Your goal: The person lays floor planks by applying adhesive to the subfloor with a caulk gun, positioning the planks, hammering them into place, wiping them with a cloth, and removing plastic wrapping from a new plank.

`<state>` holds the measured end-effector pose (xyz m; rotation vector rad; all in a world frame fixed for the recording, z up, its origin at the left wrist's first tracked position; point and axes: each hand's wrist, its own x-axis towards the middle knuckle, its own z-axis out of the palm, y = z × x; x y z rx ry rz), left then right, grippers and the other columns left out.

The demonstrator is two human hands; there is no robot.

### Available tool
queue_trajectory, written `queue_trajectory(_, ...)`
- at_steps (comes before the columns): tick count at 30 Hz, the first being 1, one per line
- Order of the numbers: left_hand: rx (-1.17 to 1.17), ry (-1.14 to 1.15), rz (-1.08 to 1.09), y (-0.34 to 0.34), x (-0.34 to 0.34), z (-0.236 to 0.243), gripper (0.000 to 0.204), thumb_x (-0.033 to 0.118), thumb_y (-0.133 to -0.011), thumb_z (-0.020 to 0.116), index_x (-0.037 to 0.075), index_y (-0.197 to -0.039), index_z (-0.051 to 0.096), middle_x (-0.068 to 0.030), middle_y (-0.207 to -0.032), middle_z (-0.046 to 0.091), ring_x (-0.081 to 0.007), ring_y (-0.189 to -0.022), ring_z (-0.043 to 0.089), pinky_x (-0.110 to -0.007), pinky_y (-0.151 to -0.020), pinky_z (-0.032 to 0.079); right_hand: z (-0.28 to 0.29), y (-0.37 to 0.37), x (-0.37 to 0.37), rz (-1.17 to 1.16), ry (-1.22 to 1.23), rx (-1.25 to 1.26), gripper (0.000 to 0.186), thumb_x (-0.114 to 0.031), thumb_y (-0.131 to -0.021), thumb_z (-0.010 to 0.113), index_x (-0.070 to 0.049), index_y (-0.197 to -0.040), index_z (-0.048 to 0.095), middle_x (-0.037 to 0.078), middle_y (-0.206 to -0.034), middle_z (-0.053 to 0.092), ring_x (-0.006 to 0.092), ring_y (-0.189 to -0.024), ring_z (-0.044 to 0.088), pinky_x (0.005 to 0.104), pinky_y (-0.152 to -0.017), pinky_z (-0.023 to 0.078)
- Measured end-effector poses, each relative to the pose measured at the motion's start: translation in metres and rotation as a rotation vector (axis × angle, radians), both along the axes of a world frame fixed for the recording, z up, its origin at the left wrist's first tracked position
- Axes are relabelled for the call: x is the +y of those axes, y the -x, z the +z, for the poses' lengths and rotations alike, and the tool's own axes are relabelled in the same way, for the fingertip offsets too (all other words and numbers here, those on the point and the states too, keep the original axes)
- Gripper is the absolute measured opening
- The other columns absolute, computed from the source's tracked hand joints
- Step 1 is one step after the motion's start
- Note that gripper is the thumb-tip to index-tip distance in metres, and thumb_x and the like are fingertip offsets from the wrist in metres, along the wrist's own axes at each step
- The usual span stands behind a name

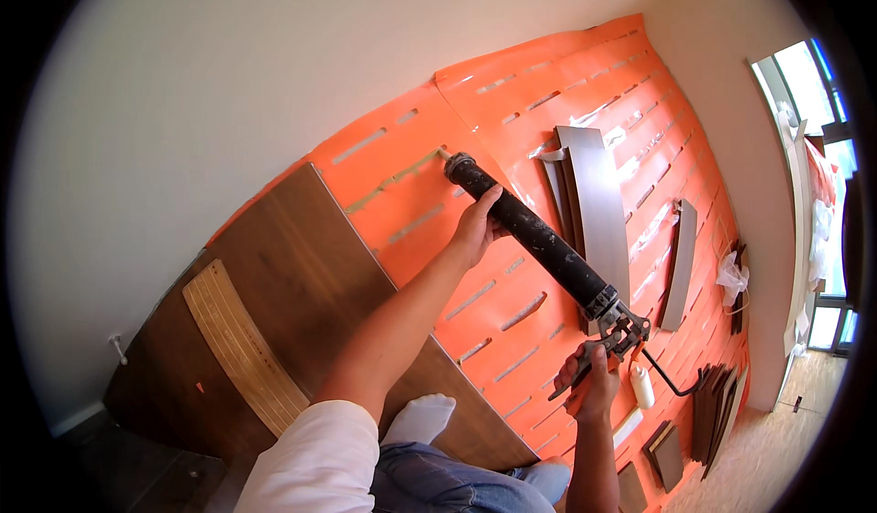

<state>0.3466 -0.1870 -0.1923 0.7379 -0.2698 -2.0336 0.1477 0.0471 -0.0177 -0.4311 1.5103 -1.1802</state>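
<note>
- Right hand [592, 387] is clamping the trigger of the caulking gun [539, 237].
- Left hand [475, 230] is gripping its black barrel, nozzle touching the orange slotted underlay [548, 84].
- Oversqueezing is risking adhesive smearing beyond the slot, towards the laid dark planks [301, 266].

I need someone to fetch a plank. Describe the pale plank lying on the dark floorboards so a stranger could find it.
Start at the orange slotted underlay, then look left to the laid dark wood flooring along the white wall. The pale plank lies loose on top, the only light, honey-coloured striped board there.
</note>
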Motion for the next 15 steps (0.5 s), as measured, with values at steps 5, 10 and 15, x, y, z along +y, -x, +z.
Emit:
queue_trajectory(5, -0.007, -0.013, 0.007, 0.003, 0.009, 0.006, 0.044, 0.049, -0.101, 0.060, 0.006, -0.111, 0.062, -0.0092, -0.104, 0.072, -0.0211, -0.097, 0.070, -0.040, -0.092, 0.056, -0.004, -0.007, 0.007, -0.010, 0.165, -0.041, 0.065, -0.059, -0.100, 0.055, 0.005, -0.114, 0.057, 0.020, -0.092, 0.066, 0.0322, -0.082, 0.069, 0.0496, -0.074, 0.059)
queue_trajectory(10, 0.002, -0.044, 0.027, 0.016, 0.061, 0.022, 0.043, 0.049, -0.101, 0.060, 0.008, -0.115, 0.059, -0.0070, -0.104, 0.070, -0.0187, -0.098, 0.069, -0.038, -0.091, 0.055, 0.023, -0.003, 0.051, -0.152, 0.201, -0.333, 0.124, -0.101, -0.076, 0.030, 0.012, -0.121, 0.058, 0.024, -0.098, 0.066, 0.0399, -0.088, 0.064, 0.0546, -0.084, 0.052)
queue_trajectory(15, -0.053, -0.007, -0.094, 0.029, 0.124, 0.046, 0.043, 0.043, -0.102, 0.062, 0.006, -0.122, 0.055, -0.0057, -0.108, 0.066, -0.0165, -0.100, 0.067, -0.034, -0.086, 0.058, 0.014, 0.006, 0.149, -0.350, 0.077, -0.348, 0.106, -0.091, -0.086, 0.031, 0.006, -0.114, 0.061, 0.018, -0.085, 0.062, 0.0343, -0.077, 0.060, 0.0469, -0.071, 0.048)
